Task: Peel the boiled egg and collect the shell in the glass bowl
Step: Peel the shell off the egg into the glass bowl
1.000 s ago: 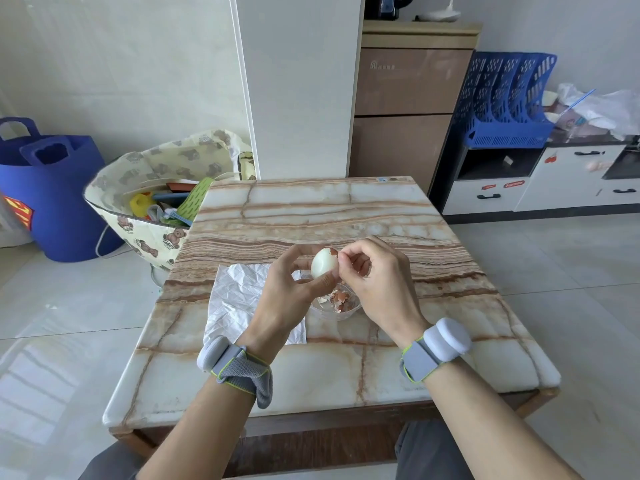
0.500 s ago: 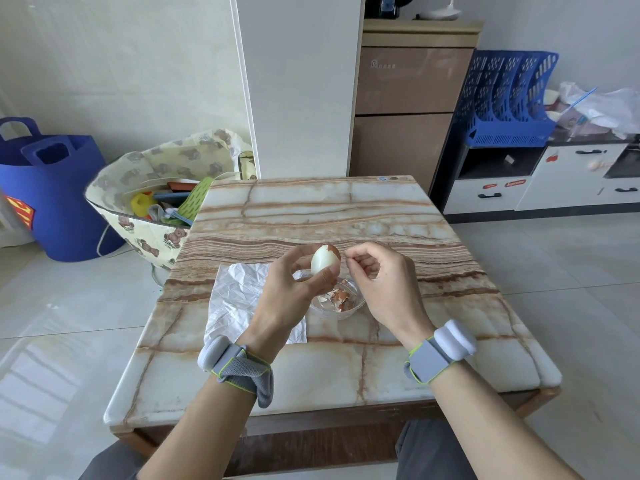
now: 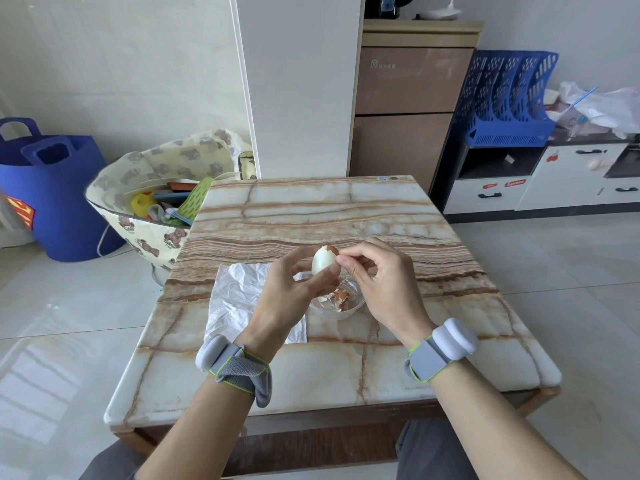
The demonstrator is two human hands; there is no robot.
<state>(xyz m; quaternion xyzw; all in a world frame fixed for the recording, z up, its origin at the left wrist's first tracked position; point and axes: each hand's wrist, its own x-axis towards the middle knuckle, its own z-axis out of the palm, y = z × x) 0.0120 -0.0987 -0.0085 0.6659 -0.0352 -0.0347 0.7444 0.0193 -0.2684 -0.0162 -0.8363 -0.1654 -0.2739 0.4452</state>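
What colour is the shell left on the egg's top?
Reddish-brown; a small shell patch on the tip of the white egg, seen in the head view.

The upright, mostly peeled white egg (image 3: pixel 323 262) bears a brown shell patch (image 3: pixel 332 250) at one o'clock, the glass bowl (image 3: pixel 346 314) of shell pieces (image 3: pixel 341 299) at its five o'clock.

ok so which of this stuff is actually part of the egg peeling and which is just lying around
In the job: egg, held in the left hand; shell cap on its top, pinched by the right hand; glass bowl holding shell pieces.
Lying about: white crinkled sheet on the table, blue bag, teddy-print bag, blue file rack.
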